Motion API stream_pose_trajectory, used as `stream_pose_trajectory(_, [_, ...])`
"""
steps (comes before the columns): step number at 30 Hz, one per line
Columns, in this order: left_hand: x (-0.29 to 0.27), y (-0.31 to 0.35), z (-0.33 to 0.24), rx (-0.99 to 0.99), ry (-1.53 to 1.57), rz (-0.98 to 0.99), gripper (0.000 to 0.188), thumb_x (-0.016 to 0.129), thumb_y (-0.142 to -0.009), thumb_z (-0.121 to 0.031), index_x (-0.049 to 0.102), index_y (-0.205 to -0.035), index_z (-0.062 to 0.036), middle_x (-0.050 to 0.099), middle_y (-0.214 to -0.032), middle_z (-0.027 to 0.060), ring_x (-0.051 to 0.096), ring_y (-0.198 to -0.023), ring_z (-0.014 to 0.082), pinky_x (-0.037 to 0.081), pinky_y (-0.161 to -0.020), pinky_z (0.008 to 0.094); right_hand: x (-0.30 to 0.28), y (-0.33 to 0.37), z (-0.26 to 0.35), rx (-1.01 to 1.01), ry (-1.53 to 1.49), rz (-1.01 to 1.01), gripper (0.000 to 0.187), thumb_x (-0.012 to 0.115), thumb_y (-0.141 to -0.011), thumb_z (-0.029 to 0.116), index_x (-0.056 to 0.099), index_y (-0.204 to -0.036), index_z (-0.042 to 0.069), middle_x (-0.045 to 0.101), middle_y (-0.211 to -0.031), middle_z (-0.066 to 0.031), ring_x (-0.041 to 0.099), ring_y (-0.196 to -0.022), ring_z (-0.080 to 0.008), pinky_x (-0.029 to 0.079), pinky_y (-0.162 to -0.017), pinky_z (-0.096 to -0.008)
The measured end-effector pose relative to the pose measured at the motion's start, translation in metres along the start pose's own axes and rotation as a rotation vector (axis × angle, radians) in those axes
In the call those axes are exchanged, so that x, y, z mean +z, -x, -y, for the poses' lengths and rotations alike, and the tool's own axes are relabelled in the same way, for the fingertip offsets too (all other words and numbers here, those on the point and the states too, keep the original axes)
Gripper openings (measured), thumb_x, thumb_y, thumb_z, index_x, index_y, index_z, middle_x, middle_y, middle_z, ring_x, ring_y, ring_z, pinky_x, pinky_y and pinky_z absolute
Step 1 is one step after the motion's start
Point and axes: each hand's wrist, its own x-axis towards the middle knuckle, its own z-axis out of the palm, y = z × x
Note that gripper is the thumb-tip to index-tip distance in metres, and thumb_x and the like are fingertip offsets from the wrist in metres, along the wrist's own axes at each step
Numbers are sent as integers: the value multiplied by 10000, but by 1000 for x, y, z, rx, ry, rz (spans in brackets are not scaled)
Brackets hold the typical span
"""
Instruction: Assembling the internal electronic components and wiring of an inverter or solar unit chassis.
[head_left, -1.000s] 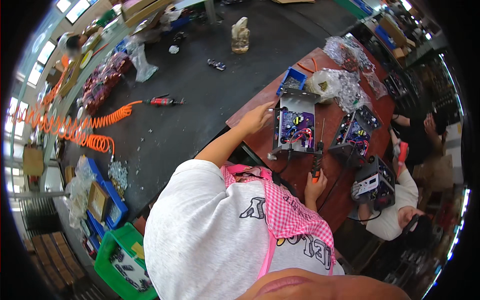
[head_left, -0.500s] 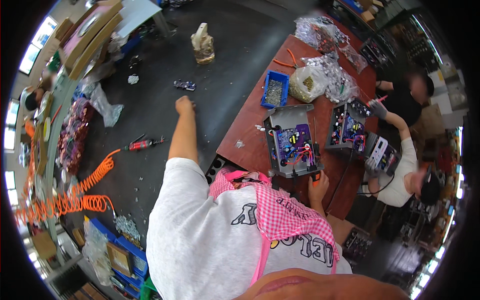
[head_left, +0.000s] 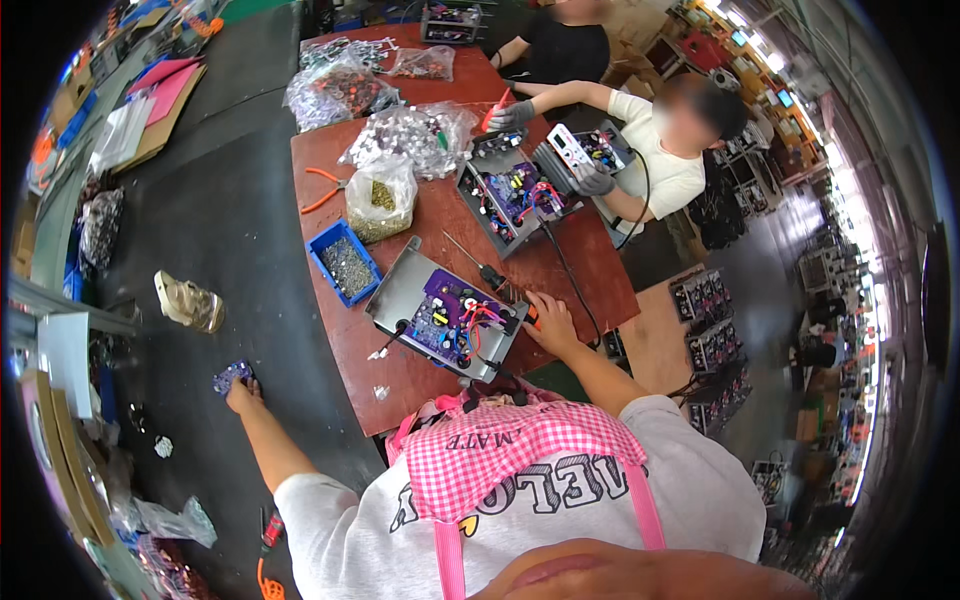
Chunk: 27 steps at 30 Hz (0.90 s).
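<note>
My left hand (head_left: 243, 394) reaches out over the dark bench, its fingers closed on the edge of a small purple circuit board (head_left: 230, 376). At the right of an open metal case (head_left: 400, 284), my right hand (head_left: 552, 323) is wrapped around an orange-and-black handle (head_left: 533, 317); the rest of that tool is hidden. Inside the case lies a purple circuit board with red, blue and white wires. A long thin screwdriver (head_left: 486, 270) rests along the far side of the case.
A blue bin of screws (head_left: 345, 262), a bag of brass-coloured parts (head_left: 381, 200) and orange-handled pliers (head_left: 323, 190) lie on the red tabletop (head_left: 345, 345). A spray bottle (head_left: 189, 302) lies on the bench. Across from me, a gloved person (head_left: 655, 150) handles another case (head_left: 515, 200).
My view has swung toward the right. My left hand has come to the small circuit board, which was lying beyond its fingers before. The right hand stays at the case with the orange-and-black handle.
</note>
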Motion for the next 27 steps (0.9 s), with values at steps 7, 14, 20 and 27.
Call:
stream_pose_trajectory(7, [13, 97, 48, 6, 17, 185, 250, 673, -928, -162, 597, -1083, 18, 664, -1033, 129, 683, -904, 219, 601, -737, 339, 6, -2, -5, -18, -8, -91, 722, 740, -795, 319, 433, -1437, 195, 476, -1358, -92, 485, -1163, -348, 437, -972, -492])
stream_pose_trajectory(14, [11, 189, 9, 557, -916, -262, 698, 820, -782, -246, 457, -1361, -105, 473, -1386, 284, 505, -1242, 431, 432, -1033, 487, 10, -2, -12, -9, -10, -123, 709, 743, -786, 312, 451, -1422, 197, 491, -1330, -92, 496, -1138, -344, 445, -963, -488])
stream_pose_trajectory(20, [8, 164, -21, 959, -2012, 357, 626, 670, -835, -144, 494, -1429, -232, 340, -1571, 123, 320, -1444, 331, 360, -1122, 499, 10, -1, -11, -22, -47, -131, 683, 738, -783, 309, 476, -1404, 193, 502, -1313, -96, 502, -1122, -343, 453, -958, -477])
stream_pose_trajectory(27, [-15, 158, -24, 839, -2055, 265, 269, 697, -846, -325, 695, -1034, -132, 702, -1101, 130, 659, -1046, 312, 378, -1066, 560, 14, -1, -11, -5, -78, -152, 688, 750, -764, 300, 496, -1393, 187, 509, -1300, -108, 501, -1111, -354, 455, -958, -469])
